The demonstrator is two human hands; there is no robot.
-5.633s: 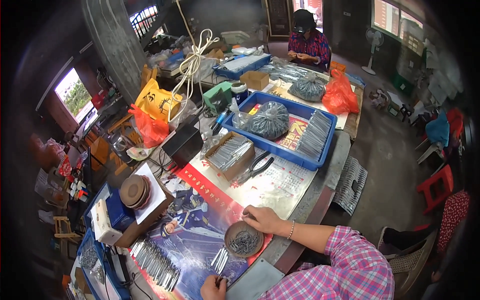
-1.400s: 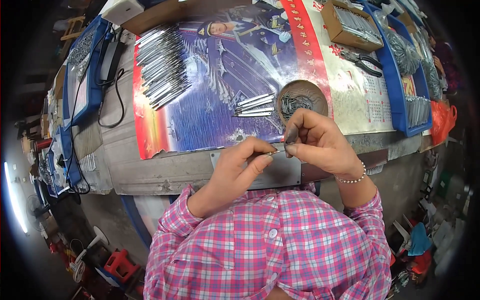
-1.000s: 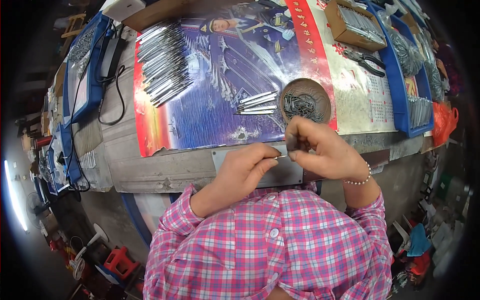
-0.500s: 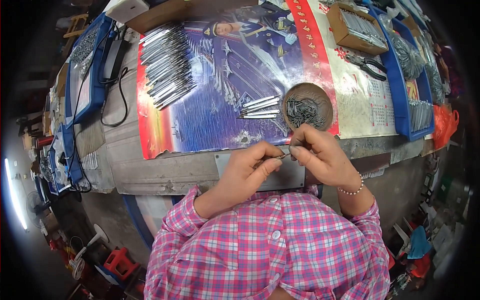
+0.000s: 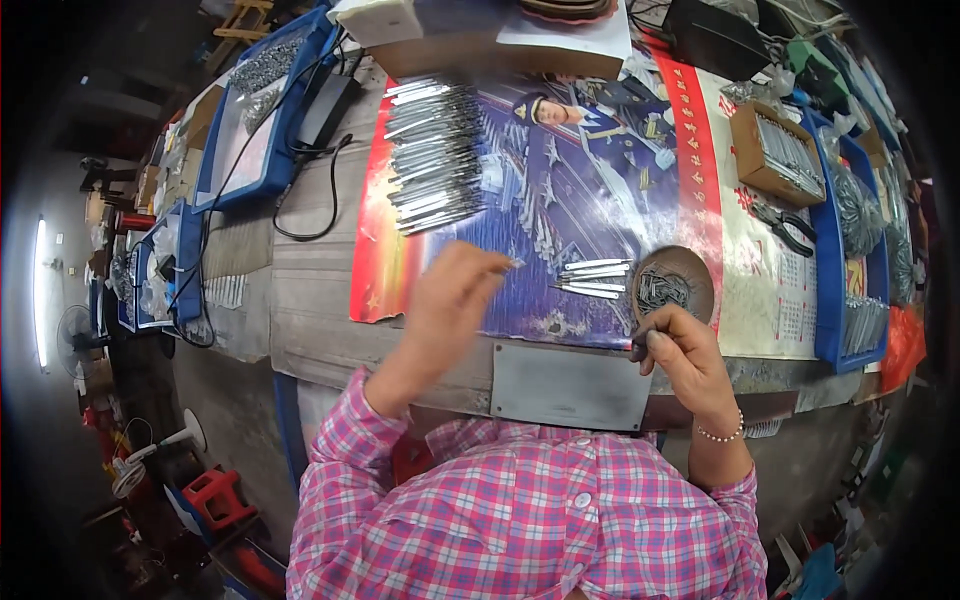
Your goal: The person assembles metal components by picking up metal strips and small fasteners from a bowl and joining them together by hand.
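Note:
My left hand (image 5: 450,305) is raised over the poster's lower left part, blurred by motion. A small pale spot shows at its fingertips, too smeared to name. Below the bowl, my right hand (image 5: 688,358) pinches thumb and fingers together; whatever is between them is too small to make out. The round brown bowl (image 5: 706,292) holds many small dark metal pins (image 5: 662,287). Just left of it lie several slim silver metal strips (image 5: 594,279). A long stack of similar slim metal pieces (image 5: 432,155) covers the poster's upper left.
A grey metal plate (image 5: 570,388) sits at the table's front edge. Black-handled pliers (image 5: 790,230) and a cardboard box (image 5: 775,155) of metal pieces lie right, beside a blue tray (image 5: 838,345). Another blue tray (image 5: 215,185) and a black cable (image 5: 305,237) are left.
My hands were together over the plate and have parted. The left has moved left and forward; the right stays pinched near the bowl. The whole view has shifted.

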